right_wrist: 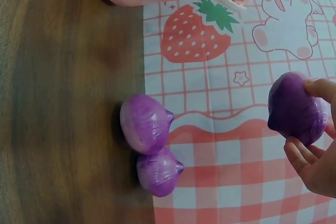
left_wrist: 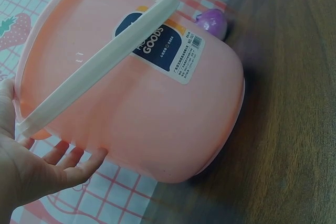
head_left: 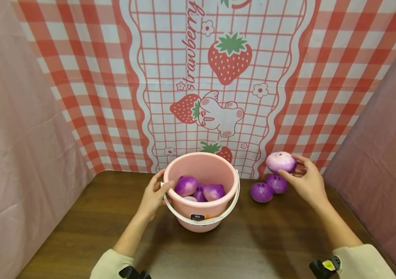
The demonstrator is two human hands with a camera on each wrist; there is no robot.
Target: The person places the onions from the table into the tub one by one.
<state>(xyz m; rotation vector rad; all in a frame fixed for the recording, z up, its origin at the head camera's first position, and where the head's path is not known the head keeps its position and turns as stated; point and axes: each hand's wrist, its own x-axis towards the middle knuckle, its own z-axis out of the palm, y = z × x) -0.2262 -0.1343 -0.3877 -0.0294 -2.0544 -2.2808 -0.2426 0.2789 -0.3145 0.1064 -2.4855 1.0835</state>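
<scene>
A pink bucket (head_left: 187,209) with a white handle (head_left: 230,209) stands on the wooden table. My left hand (head_left: 152,195) grips its left rim, thumb over the edge and fingers against the outer wall, as the left wrist view also shows. Several purple onions (head_left: 186,186) lie inside the bucket. Raised off to the right, a purple-and-white onion (head_left: 281,162) is pinched between the thumb and fingers of my right hand (head_left: 309,182). Below it, two more purple onions, a front one (head_left: 262,192) and a back one (right_wrist: 159,171), sit side by side on the table.
Behind the wooden table (head_left: 253,240) hangs a red-and-white checked cloth (head_left: 107,97) with strawberry prints. Pink curtains close off the left side (head_left: 20,155) and the right side (head_left: 382,155). The bucket's handle hangs down across its front.
</scene>
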